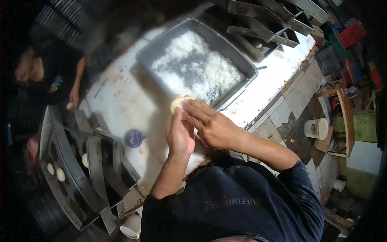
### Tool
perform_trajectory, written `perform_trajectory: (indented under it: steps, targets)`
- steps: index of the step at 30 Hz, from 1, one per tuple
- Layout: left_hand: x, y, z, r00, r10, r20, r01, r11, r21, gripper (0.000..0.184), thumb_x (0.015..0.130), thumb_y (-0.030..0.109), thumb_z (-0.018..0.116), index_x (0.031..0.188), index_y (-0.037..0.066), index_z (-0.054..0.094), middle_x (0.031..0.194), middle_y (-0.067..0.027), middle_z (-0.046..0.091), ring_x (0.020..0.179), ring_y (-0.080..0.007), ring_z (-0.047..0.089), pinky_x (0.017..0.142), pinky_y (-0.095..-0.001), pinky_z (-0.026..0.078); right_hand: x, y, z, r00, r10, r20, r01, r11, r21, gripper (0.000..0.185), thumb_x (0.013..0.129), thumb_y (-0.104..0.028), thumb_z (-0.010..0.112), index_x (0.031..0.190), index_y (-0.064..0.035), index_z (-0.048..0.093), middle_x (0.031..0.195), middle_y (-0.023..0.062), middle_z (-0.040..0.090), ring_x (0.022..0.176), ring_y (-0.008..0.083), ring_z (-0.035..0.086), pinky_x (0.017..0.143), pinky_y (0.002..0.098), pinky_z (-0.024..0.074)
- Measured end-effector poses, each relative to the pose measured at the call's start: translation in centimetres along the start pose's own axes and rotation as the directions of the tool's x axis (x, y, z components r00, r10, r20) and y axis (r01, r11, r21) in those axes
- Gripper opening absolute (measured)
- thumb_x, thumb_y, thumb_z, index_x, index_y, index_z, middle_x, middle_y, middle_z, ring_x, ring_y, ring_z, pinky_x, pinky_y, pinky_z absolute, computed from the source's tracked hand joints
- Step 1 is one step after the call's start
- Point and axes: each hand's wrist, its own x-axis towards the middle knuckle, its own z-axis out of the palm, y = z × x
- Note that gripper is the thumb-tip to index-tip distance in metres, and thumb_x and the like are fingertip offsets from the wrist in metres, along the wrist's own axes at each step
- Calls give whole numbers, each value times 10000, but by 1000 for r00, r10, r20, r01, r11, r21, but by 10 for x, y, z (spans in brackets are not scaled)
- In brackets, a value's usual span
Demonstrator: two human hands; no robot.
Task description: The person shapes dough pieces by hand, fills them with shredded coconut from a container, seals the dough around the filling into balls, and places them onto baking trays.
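A pale dough ball [177, 104] sits between my two hands, over the table close to the near corner of the grey tub. My left hand [180, 135] cups it from below with its palm turned inward. From the right, my right hand [213, 126] lies over it, fingers bent across the dough and partly hiding it. Just beyond the hands, the grey plastic tub [163, 74] holds a white, crumbly or powdery material, thinned out in the middle. A small purple container [135, 138] rests on the table to the left of my left hand.
Metal trays [94, 161] with several dough balls [60, 174] stack at the left. More metal trays [278, 24] stand at the far right. Across the table, a co-worker's hand [73, 97] holds a small pale piece. A white bucket [316, 129] and wooden chair [344, 117] are on the right.
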Motion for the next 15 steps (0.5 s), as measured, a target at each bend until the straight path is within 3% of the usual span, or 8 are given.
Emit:
perform_trajectory:
  steps: [3,5,6,9,10,12,14,15]
  targets:
    - [-16,-14,2,997,10,-74,-3,996,86,439,1040,220,389,1430,19,369,1352,-143,508,1227,-232,510,1040,-361,409,-18,-14,-10,999,38,38,-31,984,-177,567,779,-148,572,1295,80,519,1363,251,496,1315,409,431,1140,478,289]
    - [-28,-16,-3,998,-55,-39,58,995,78,428,1035,210,406,1420,23,388,1341,-136,520,1209,-228,530,995,-352,452,-28,-16,-26,990,78,115,-99,977,188,512,832,-123,563,1313,46,526,1380,243,485,1328,412,421,1147,491,265]
    - [-35,-16,-3,999,-44,-23,46,995,92,428,1035,210,406,1420,23,388,1341,-136,520,1209,-228,530,995,-352,452,-34,-17,-33,993,72,94,-88,979,182,512,832,-123,563,1313,46,526,1380,243,485,1328,412,421,1147,491,265]
    - [-69,-16,23,992,118,-46,-117,993,25,474,986,235,536,1379,1,410,1243,-121,560,1126,-203,572,959,-337,486,-58,-34,-30,830,527,-186,-182,570,801,362,899,-96,610,1240,26,606,1340,233,523,1170,280,587,949,386,498]
    - [-81,-17,27,990,137,-30,-136,990,38,471,998,204,512,1391,-21,384,1238,-135,559,1131,-212,569,983,-351,480,-65,-44,-27,741,656,-144,-297,512,806,319,891,-86,642,1182,43,640,1263,231,566,997,208,654,809,301,549]
    - [-104,-29,30,988,152,31,-154,987,53,437,1014,153,459,1404,-26,376,1292,-143,546,1132,-211,581,926,-330,515,-84,-55,-19,728,668,155,-293,98,951,294,870,-102,681,1125,44,670,1212,221,583,855,182,668,752,289,553]
    - [-123,-50,23,974,202,104,-223,939,261,484,1026,138,430,1460,-12,277,1270,-136,540,1112,-183,558,922,-303,474,-102,-69,-3,685,727,54,-202,117,972,275,855,-111,700,1080,47,685,1154,208,609,825,172,668,723,282,551]
    - [-138,-62,24,942,308,131,-330,787,522,522,1019,147,446,1467,-28,243,1298,-166,508,1141,-233,544,947,-321,457,-109,-79,1,620,784,-29,-124,135,983,259,839,-119,720,1034,50,700,1096,194,635,796,162,668,695,274,550]
